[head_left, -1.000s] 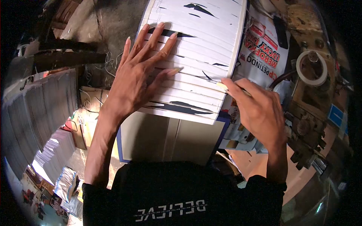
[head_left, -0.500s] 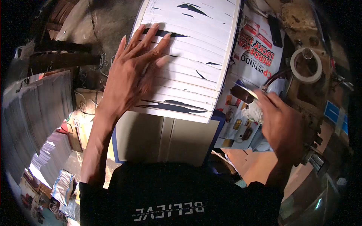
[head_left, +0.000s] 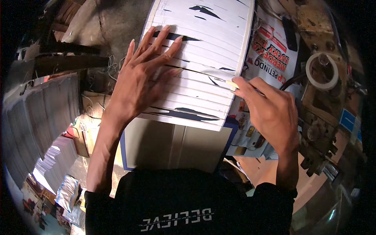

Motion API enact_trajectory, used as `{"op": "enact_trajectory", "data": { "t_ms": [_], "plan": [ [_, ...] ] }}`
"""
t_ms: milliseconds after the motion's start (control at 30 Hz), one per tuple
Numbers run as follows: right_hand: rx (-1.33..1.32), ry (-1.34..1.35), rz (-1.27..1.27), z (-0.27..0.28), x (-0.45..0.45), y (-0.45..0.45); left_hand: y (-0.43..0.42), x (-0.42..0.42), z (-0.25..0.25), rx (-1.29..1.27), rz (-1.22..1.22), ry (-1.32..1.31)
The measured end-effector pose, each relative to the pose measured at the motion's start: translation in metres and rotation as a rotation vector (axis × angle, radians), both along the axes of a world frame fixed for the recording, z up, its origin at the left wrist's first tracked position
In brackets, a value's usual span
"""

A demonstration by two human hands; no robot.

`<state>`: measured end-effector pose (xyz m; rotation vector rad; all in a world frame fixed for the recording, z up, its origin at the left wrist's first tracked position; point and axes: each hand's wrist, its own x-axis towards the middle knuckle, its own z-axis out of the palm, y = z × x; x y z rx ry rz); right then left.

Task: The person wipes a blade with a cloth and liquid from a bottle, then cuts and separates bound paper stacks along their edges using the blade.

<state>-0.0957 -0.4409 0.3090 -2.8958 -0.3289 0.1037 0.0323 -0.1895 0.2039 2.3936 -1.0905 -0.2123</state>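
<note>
White paper makes up the sheets (head_left: 207, 55), a long run of overlapping strips with ragged black patches showing among them. They lie under the fingers of the left hand (head_left: 137, 80), which is spread wide and palm down on their left part, gripping nothing that shows. At their right edge is the right hand (head_left: 274, 111), its thumb and fingers pinched closed on a thin, pale tool (head_left: 229, 82). The tool's tip points left over the sheets, beside a small black sliver; whether it touches them I cannot tell. Just below the sheets' near end is a beige board (head_left: 152, 143) with a blue edge, and nearer the body a black shirt (head_left: 176, 196). Right of the sheets lies a printed bag (head_left: 284, 56) with red and black lettering, and farther right a white ring (head_left: 334, 76). Well left of the sheets stand grey stacks (head_left: 39, 113).
</note>
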Motion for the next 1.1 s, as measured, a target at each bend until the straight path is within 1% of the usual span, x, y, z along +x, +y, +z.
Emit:
{"op": "enact_trajectory", "data": {
  "t_ms": [133,233,300,333,400,467,533,567,600,667,700,767,900,1000,1100],
  "plan": [
    [-0.026,-0.034,-0.004,0.0,0.002,0.004,0.0,0.0,0.0,-0.002,0.003,0.006],
    [-0.065,0.036,-0.031,-0.002,0.003,0.004,0.001,0.0,0.0,-0.019,-0.005,0.013],
    [-0.139,0.1,-0.05,0.0,0.001,-0.002,0.0,0.0,0.0,-0.014,-0.004,-0.006],
    [-0.143,0.101,-0.055,0.005,-0.002,-0.007,-0.001,0.0,0.0,-0.018,-0.009,-0.005],
    [-0.265,0.252,-0.101,0.022,-0.008,-0.02,-0.001,-0.001,0.001,-0.008,0.001,-0.01],
    [-0.245,0.239,-0.105,0.031,-0.018,-0.039,-0.002,-0.001,-0.001,0.002,0.009,-0.039],
    [-0.569,0.508,-0.175,0.041,-0.024,-0.055,-0.003,0.0,0.001,0.013,0.017,-0.069],
    [-0.598,0.432,-0.209,0.044,-0.023,-0.051,-0.004,0.0,0.004,-0.004,0.023,-0.07],
    [-0.601,0.427,-0.207,0.045,-0.019,-0.044,-0.005,0.0,0.006,-0.021,0.028,-0.072],
    [-0.264,0.139,-0.179,0.046,-0.012,-0.027,-0.005,0.001,-0.003,-0.043,0.045,-0.065],
    [-0.263,0.136,-0.178,0.04,-0.007,-0.02,-0.006,0.002,-0.005,-0.065,0.059,-0.062],
    [-0.101,0.003,-0.086,0.025,0.004,-0.009,-0.006,0.002,-0.005,-0.079,0.06,-0.056],
    [-0.089,0.01,-0.044,0.013,0.016,-0.003,-0.005,0.003,-0.001,-0.1,0.051,-0.021],
    [-0.152,0.028,-0.023,0.01,0.018,-0.004,-0.007,0.002,0.001,-0.09,0.071,-0.009],
    [-0.103,0.038,-0.013,0.007,0.018,-0.008,-0.006,0.002,0.0,-0.086,0.061,-0.007]
  ]
}}
